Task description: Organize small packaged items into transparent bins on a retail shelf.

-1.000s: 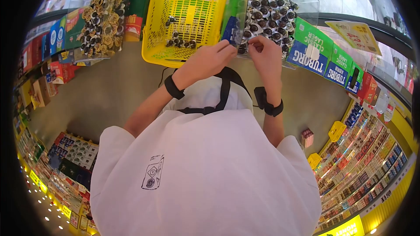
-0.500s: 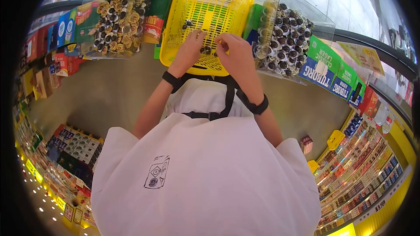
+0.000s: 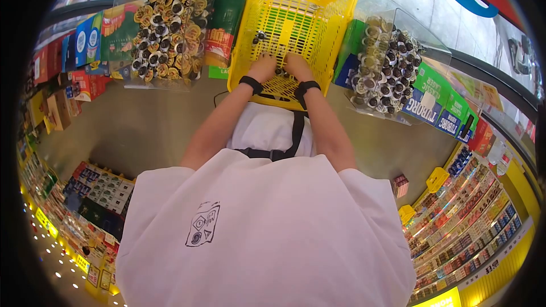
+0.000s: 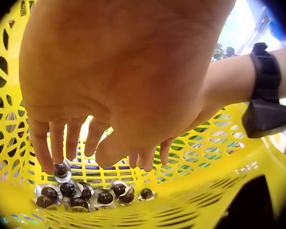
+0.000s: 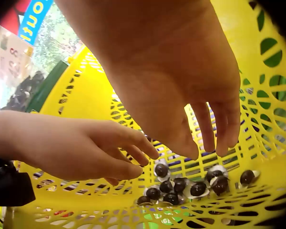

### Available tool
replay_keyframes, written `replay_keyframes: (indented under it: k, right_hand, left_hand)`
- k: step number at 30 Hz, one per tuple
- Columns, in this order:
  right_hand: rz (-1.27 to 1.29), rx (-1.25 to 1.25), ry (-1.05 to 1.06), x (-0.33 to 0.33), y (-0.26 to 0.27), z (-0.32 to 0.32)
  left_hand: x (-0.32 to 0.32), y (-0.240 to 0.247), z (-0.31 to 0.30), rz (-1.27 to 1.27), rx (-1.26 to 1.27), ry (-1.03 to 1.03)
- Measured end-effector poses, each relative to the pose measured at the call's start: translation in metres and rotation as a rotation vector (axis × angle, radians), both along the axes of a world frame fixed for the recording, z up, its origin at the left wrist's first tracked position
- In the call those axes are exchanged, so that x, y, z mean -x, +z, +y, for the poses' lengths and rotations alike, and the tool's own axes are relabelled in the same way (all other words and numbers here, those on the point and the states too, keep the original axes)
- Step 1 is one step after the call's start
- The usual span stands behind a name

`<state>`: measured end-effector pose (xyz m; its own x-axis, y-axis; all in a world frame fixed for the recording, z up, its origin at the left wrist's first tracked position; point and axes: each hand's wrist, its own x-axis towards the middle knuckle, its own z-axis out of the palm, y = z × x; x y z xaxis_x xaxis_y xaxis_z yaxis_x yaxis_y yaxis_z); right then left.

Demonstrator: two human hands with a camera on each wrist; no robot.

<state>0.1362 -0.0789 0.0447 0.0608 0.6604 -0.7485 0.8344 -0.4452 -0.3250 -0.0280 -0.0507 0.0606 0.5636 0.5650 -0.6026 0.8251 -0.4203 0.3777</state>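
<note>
Both hands reach down inside a yellow plastic basket (image 3: 341,28). On its floor lie several small dark round candies (image 5: 198,189) with whitish, crinkled wrapping around them. My left hand (image 3: 263,69) hangs at the left of the pile, fingers loosely extended, thumb apart from them; its fingertips come close to a candy (image 4: 62,170) at the pile's edge. Beside it, my right hand (image 3: 298,67) points its fingers (image 5: 208,129) down over the pile, and nothing shows between them. In the head view the hands cover part of the candies.
To the right stands a clear bin (image 3: 369,71) heaped with similar dark candies. Another clear bin (image 3: 165,40), holding dark and gold candies, stands to the left. Green-and-blue beer cartons (image 3: 424,99) sit right of the right bin. Stocked shelves (image 3: 472,204) line the right side behind.
Both hands moved from the right bin's edge left into the basket, then further down into it. The pinched fingers have loosened. Basket and bins shift rightward in the head view.
</note>
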Motion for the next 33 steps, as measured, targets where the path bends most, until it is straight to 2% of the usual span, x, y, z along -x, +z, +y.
replay_keyframes:
  k: [2,4,11,12,14,17,20,22,23,24,29,33]
  right_hand:
    - [0.017,0.047,0.007,-0.001,-0.021,-0.007]
    - [0.050,0.113,0.194,0.001,-0.024,-0.016]
    - [0.014,0.136,0.179,0.009,-0.038,-0.031]
    - [0.041,0.115,0.204,0.007,-0.060,-0.036]
    - [0.066,0.091,0.231,0.003,-0.066,-0.034]
    - [0.075,0.102,0.253,-0.003,-0.047,-0.028]
    - [0.125,-0.037,0.128,-0.010,-0.031,-0.027]
    - [0.317,-0.166,-0.167,-0.014,0.027,-0.011]
    - [0.357,-0.196,-0.221,-0.014,0.040,-0.012]
    - [0.355,-0.201,-0.219,-0.016,0.040,-0.011]
    - [0.408,-0.619,-0.153,-0.025,0.056,-0.029]
    - [0.397,-0.639,-0.165,-0.025,0.083,-0.029]
  left_hand:
    - [-0.007,-0.005,0.000,0.020,0.037,-0.025]
    - [-0.011,-0.006,-0.001,0.015,0.122,-0.042]
    - [-0.011,-0.014,0.002,0.016,0.188,-0.051]
    - [-0.011,-0.014,0.004,0.021,0.195,-0.057]
    - [-0.011,-0.014,0.008,0.023,0.198,-0.060]
    - [-0.010,-0.009,0.008,0.032,0.214,-0.049]
    - [-0.005,0.000,0.009,0.007,0.215,-0.046]
    - [0.003,0.002,0.012,-0.114,0.134,-0.074]
    - [0.004,0.002,0.012,-0.118,0.134,-0.075]
    - [0.003,-0.001,0.018,-0.192,0.148,-0.039]
    - [-0.004,0.018,0.025,-0.513,0.153,0.027]
    - [-0.006,0.023,0.029,-0.525,0.189,0.042]
